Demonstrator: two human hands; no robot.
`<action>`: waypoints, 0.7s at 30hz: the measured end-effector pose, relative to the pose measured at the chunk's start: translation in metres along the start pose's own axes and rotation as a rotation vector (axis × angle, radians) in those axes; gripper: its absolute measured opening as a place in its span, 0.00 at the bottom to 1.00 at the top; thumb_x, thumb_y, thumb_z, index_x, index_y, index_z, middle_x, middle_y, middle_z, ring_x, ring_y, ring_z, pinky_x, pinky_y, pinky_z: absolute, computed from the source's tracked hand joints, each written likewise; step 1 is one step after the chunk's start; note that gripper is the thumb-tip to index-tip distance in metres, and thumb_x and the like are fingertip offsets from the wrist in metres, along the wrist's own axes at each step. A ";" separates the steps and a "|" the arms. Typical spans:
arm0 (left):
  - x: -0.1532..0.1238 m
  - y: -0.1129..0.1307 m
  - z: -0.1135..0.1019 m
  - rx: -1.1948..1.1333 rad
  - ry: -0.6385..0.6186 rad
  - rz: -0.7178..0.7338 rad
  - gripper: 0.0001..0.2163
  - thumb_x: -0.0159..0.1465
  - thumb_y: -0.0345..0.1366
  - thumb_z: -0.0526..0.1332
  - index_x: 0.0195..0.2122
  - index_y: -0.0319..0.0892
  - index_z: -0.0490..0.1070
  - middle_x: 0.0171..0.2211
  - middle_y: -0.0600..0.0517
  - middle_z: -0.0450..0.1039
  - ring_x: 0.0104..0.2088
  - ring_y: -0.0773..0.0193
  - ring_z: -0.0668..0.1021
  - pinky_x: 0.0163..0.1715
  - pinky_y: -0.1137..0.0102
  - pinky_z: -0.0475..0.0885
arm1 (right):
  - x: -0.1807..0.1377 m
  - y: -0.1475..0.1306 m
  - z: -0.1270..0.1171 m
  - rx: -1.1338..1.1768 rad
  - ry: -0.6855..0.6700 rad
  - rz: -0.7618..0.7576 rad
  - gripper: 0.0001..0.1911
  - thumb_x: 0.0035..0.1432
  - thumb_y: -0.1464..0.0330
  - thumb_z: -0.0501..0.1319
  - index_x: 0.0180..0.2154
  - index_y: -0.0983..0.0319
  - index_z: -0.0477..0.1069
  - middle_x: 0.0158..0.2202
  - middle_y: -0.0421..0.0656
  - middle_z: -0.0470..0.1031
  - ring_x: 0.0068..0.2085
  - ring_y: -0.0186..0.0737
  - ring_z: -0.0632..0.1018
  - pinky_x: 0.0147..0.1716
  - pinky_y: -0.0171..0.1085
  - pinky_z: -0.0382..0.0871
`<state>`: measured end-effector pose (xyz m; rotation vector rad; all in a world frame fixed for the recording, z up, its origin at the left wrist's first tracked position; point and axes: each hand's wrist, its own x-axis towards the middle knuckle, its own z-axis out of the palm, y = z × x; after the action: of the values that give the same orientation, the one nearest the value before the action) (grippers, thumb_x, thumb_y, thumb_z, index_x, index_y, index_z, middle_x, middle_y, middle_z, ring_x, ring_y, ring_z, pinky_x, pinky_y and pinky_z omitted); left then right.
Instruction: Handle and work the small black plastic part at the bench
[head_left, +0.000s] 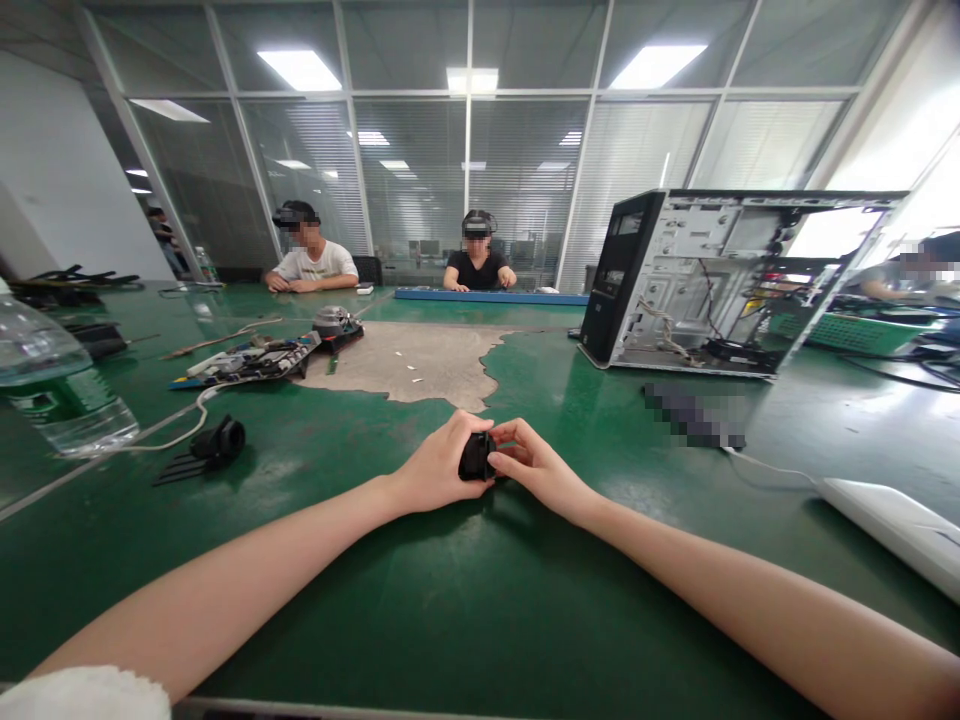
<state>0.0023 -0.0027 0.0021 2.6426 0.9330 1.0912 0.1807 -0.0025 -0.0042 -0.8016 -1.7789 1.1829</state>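
My left hand [439, 467] and my right hand [536, 464] meet in the middle of the green table [450, 600]. Together they grip a small black rounded part [477, 456]. The left fingers curl over its left side and top. The right fingers pinch its right side. Both forearms stretch forward just above the tabletop. What the part is exactly I cannot make out.
An open computer case [720, 280] stands at the right. A circuit board [251, 362] and a fan [335, 323] lie at the left, with a black cabled part [217, 443] and a water bottle [52, 385]. Two people sit at the far side.
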 end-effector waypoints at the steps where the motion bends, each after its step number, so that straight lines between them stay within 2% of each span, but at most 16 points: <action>1: -0.001 0.000 -0.001 0.001 -0.001 -0.001 0.29 0.48 0.33 0.64 0.50 0.44 0.53 0.44 0.49 0.61 0.45 0.57 0.69 0.43 0.63 0.66 | 0.000 0.000 0.000 0.000 -0.006 0.011 0.13 0.52 0.63 0.59 0.39 0.59 0.61 0.39 0.41 0.67 0.38 0.36 0.72 0.37 0.39 0.68; 7: -0.006 0.002 -0.005 0.020 -0.020 -0.004 0.29 0.48 0.31 0.63 0.50 0.44 0.53 0.44 0.49 0.60 0.44 0.58 0.69 0.43 0.64 0.66 | -0.005 -0.004 0.003 0.015 -0.110 -0.028 0.16 0.48 0.67 0.63 0.38 0.58 0.59 0.39 0.40 0.66 0.41 0.37 0.71 0.37 0.37 0.68; 14: -0.008 0.004 -0.006 0.020 -0.022 -0.010 0.29 0.48 0.33 0.64 0.50 0.43 0.53 0.44 0.49 0.60 0.44 0.58 0.68 0.43 0.64 0.66 | -0.006 -0.004 0.006 0.003 -0.058 -0.038 0.10 0.52 0.64 0.59 0.36 0.58 0.61 0.37 0.39 0.65 0.40 0.36 0.71 0.38 0.37 0.67; 21: -0.008 0.005 -0.007 0.020 -0.035 -0.016 0.28 0.49 0.33 0.64 0.49 0.44 0.53 0.44 0.49 0.60 0.45 0.58 0.68 0.44 0.64 0.66 | -0.005 -0.003 0.004 -0.032 -0.081 -0.003 0.13 0.53 0.65 0.59 0.40 0.59 0.60 0.41 0.42 0.66 0.41 0.37 0.71 0.39 0.39 0.68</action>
<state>-0.0045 -0.0118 0.0046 2.6564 0.9621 1.0339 0.1786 -0.0092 -0.0038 -0.7791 -1.8691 1.2027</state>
